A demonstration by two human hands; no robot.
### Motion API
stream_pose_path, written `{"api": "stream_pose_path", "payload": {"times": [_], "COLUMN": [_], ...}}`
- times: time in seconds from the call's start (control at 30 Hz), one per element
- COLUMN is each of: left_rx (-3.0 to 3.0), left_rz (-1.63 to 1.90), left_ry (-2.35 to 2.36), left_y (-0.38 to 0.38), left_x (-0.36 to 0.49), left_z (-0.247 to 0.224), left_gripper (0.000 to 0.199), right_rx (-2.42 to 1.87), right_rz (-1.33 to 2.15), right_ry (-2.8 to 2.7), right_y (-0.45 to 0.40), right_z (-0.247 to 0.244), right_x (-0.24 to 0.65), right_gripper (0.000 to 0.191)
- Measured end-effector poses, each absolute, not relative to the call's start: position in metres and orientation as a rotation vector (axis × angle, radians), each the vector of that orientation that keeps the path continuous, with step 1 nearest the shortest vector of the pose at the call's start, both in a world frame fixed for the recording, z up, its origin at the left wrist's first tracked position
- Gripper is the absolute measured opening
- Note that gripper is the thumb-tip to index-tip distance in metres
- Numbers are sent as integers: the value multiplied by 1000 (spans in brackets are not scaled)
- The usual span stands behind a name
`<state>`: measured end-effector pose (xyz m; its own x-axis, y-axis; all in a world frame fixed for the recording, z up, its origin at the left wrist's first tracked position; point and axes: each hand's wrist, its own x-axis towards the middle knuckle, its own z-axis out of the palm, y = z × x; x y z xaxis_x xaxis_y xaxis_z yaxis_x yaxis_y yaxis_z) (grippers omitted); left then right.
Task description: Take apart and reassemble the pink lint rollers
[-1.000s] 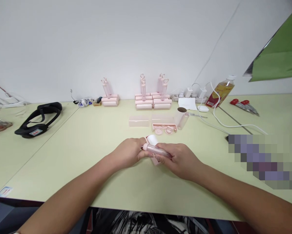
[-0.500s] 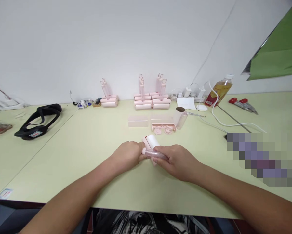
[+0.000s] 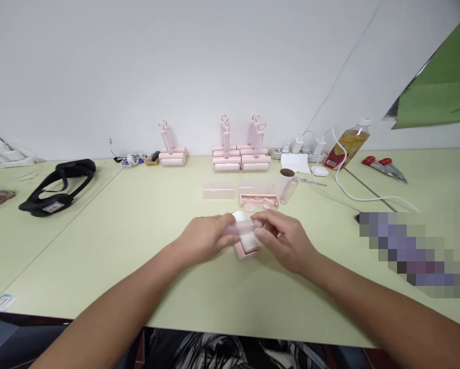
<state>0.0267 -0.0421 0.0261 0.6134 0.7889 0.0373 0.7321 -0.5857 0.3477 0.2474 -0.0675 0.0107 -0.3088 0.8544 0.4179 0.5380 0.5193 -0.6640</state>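
A translucent pink tube [image 3: 244,227], blurred by motion, spans the gap between my two hands. My left hand [image 3: 210,237] grips its left end between thumb and fingers. At the right end, my right hand [image 3: 287,238] pinches it with thumb and fingertips. Directly beneath the tube lies a pink case [image 3: 246,254] with a white roll [image 3: 250,241] in it, set at a slant on the table. Beyond the hands are an open pink tray [image 3: 259,197] with small round parts and a clear pink cover [image 3: 218,190].
Pink cases with upright tubes [image 3: 256,163] stand along the wall. A cardboard core [image 3: 286,177], a drink bottle [image 3: 347,146], white cables and red-handled tools [image 3: 383,168] lie right. A black headset strap [image 3: 59,189] rests left on the table [image 3: 138,266].
The tube has turned level, and my left hand now holds its left end. My right hand has shifted to its right end. More of the case and roll shows below.
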Motion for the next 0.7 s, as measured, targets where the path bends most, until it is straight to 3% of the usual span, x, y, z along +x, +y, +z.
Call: {"api": "stream_pose_path", "payload": {"times": [0.2, 0.47, 0.6, 0.7], "left_rx": [2292, 2164, 2141, 2118], "left_rz": [564, 573, 657, 726], "left_ry": [1278, 1200, 1163, 1125], "left_y": [-26, -26, -26, -27], "left_x": [14, 14, 12, 11], "left_z": [28, 17, 18, 20], "left_gripper": [36, 21, 21, 18], "right_rx": [-1435, -1592, -1554, -1360], "right_rz": [583, 863, 954, 1362], "right_ry": [-2043, -2046, -1880, -1434], "right_y": [-59, -66, -61, -55], "right_z": [-1, -1, 0, 1], "right_x": [242, 233, 238, 239], "right_gripper": [49, 62, 52, 35]}}
